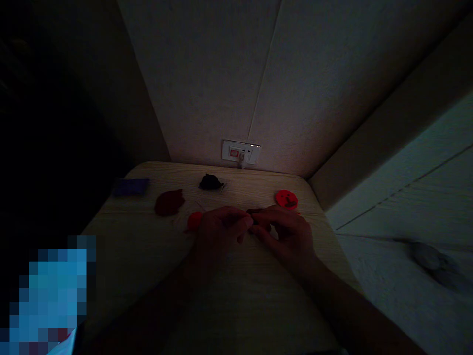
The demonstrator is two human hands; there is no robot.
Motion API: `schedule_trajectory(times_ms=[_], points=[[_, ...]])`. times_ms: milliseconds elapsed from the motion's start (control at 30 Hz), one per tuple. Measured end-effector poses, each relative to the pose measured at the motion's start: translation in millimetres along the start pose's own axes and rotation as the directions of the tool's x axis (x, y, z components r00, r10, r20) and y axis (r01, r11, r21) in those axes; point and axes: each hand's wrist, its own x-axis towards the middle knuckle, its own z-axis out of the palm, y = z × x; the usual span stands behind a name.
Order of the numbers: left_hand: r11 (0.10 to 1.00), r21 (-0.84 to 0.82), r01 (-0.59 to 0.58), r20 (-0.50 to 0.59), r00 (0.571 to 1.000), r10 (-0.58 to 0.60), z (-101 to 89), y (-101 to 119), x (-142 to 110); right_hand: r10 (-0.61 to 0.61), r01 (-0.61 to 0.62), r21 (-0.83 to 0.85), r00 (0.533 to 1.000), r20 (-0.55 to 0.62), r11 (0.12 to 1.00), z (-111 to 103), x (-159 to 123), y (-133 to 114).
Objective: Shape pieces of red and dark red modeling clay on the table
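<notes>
Your left hand (222,226) and right hand (290,228) pinch a small dark piece (255,222) between them. A red disc (286,199) lies just beyond the right.

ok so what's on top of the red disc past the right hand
The red disc has small dark marks on its upper face; anything underneath is covered by the disc.

There is room to pass along the tabletop (249,186) between the black lump (210,182) and the red face-marked disc (286,198), which lies just beyond the right fingers (272,216). The wall (207,93) blocks the far side; leftward, the dark-red piece (168,203) and purple packet (131,187) obstruct.
</notes>
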Motion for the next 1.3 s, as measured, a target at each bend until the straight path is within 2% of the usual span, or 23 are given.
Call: schedule_trajectory(times_ms=[133, 367, 567, 933, 1300], points=[[0.999, 0.027, -0.02, -0.013, 1.0, 0.02, 0.3, 2.5, -1.2, -0.018, 0.017, -0.05, 1.0, -0.012, 0.999, -0.8, 1.3, -2.9], [1.0, -0.015, -0.004, 0.018, 1.0, 0.005, -0.3, 0.9, -0.6, 0.008, -0.008, 0.002, 1.0, -0.026, 1.0, 0.2, 0.7, -0.9], [0.999, 0.016, -0.032, 0.012, 0.999, 0.032, -0.8, 0.3, -0.3, 0.002, -0.001, 0.048, 1.0, -0.008, 0.999, 0.1, -0.8, 1.7], [0.998, -0.053, -0.02, 0.053, 0.998, 0.023, -1.9, -3.2, 0.7, -0.003, 0.003, -0.011, 1.0, -0.022, 1.0, -1.3, -0.2, -0.4], [0.999, -0.044, -0.011, 0.039, 0.999, 0.013, -1.2, 0.4, -1.2, 0.027, -0.027, 0.02, 0.999, -0.028, 0.999, 0.1, 0.3, 0.1]])
